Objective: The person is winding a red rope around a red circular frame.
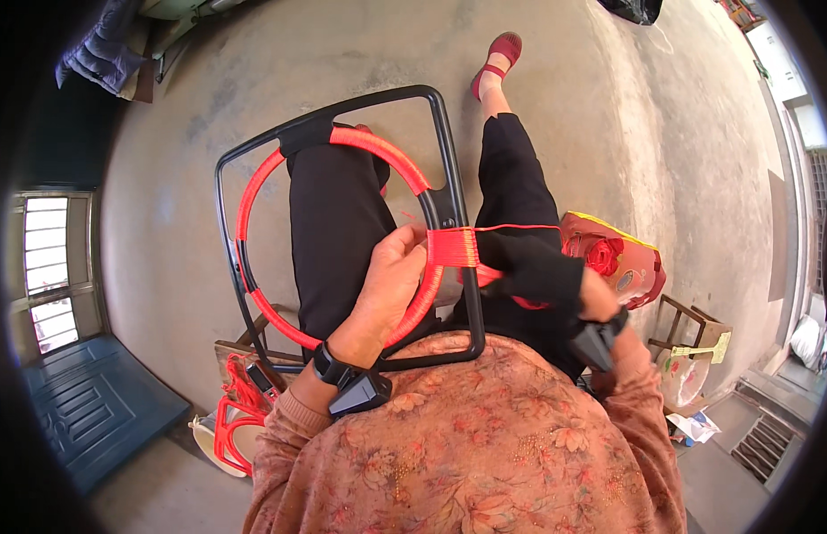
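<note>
A black metal frame (458, 169) with rounded corners, holding a round ring (253, 198) inside it, lies tilted over my lap. Red cord covers much of the ring. At the frame's right side, a flat band of red cord (454, 247) spans the ring and the outer bar. My left hand (391, 280) grips the ring beside this band, its thumb against the cord. My right hand (599, 298) is to the right of the frame, over my right thigh. Dark fabric and motion blur hide its fingers. A red strand (520, 226) runs rightward from the band.
A red bag (640, 276) with a bundle of red cord (602, 255) stands right of my leg. Small wooden stools or boxes (689, 334) stand at lower right. Red cord and a red frame (231, 436) lie at lower left. A dark blue panel (102, 405) is farther left.
</note>
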Demonstrator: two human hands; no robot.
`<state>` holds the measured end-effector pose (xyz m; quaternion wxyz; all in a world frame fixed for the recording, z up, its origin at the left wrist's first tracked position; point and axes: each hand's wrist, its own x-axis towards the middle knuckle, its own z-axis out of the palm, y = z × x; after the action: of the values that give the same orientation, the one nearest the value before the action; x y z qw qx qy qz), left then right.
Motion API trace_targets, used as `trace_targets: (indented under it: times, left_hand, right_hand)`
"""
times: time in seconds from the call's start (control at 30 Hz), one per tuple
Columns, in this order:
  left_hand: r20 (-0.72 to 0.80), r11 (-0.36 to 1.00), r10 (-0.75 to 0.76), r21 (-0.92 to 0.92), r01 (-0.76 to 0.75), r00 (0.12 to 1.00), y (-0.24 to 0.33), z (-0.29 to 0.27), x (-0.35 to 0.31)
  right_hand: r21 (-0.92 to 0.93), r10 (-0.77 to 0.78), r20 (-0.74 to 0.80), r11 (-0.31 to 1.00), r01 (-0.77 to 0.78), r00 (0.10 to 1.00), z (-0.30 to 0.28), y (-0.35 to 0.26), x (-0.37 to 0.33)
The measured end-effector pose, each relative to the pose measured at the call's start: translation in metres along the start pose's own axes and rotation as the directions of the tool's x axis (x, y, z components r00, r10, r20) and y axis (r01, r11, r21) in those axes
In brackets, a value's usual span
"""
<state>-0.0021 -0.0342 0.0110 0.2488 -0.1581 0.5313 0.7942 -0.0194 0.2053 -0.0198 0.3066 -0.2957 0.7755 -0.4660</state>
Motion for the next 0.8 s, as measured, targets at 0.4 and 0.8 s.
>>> trace_targets:
  times: [0.4,0.8]
  left_hand:
    - [0.029,0.299,0.904,0.672,-0.678,0.427,0.009,0.014,-0.018]
    - [-0.135,0.755,0.59,0.443,-0.484,0.796,0.006,0.003,-0.007]
  right_hand:
    - [-0.476,-0.431,-0.589,0.868,0.137,0.684,-0.011,-0.101,0.052]
    - [0.003,0.254,-0.503,0.956,-0.292,0.826,-0.054,-0.007,-0.036]
